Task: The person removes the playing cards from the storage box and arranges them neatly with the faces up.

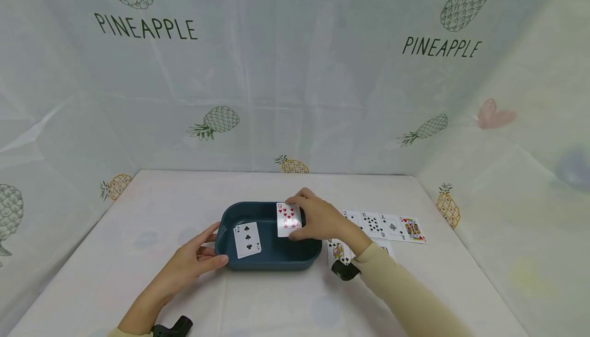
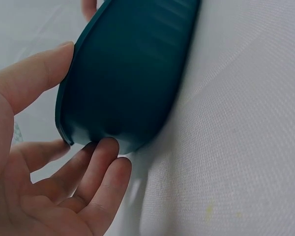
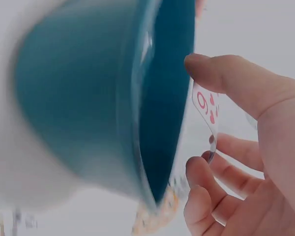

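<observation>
A dark blue plastic basin stands on the white table, with a three of clubs lying face up in its left half. At the basin's left end, my left hand grips it with the thumb at the near corner and fingers round the side. In the left wrist view, the thumb presses the rim. My right hand pinches a nine of hearts between thumb and fingers, over the right half of the basin. The right wrist view shows that card bent slightly beside the rim.
Right of the basin lies a row of face-up cards, among them a ten, an ace of spades and a red king. Nearer me, more cards lie partly hidden under the right forearm. A pineapple-print cloth hangs behind the table.
</observation>
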The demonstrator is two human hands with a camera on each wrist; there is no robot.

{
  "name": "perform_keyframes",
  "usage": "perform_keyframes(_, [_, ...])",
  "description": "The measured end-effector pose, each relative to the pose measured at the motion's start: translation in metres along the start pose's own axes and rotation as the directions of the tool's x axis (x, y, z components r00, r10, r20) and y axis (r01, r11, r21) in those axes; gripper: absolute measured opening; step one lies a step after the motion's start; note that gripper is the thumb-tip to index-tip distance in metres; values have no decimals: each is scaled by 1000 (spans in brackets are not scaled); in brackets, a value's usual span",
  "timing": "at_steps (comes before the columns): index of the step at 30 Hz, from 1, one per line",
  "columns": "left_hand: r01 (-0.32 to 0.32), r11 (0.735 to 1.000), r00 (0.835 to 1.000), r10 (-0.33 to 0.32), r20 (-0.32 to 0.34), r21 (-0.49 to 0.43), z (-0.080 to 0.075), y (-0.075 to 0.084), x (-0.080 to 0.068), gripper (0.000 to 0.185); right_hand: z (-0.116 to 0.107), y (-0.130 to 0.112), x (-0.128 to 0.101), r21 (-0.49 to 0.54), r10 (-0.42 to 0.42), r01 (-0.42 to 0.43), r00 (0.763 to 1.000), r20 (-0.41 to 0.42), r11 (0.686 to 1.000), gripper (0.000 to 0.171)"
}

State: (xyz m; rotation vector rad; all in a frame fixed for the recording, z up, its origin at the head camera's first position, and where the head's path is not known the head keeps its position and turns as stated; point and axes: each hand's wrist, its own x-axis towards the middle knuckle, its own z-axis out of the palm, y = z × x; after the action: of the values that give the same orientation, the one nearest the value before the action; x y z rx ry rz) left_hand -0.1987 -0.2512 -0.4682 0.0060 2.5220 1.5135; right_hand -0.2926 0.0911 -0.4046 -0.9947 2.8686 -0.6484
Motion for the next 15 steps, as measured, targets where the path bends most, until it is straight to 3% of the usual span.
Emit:
perform_keyframes(8, [7,1000,1000,-7,0,-5,0,0,-1,95,-44,44,-53,-7,25,-25,999,-46,1000,80])
perform_keyframes(15, [-9,1000,1000,9,1,-1,-1,2,0,96,-65,99,-115,17,97,-96,993,-61,995,80])
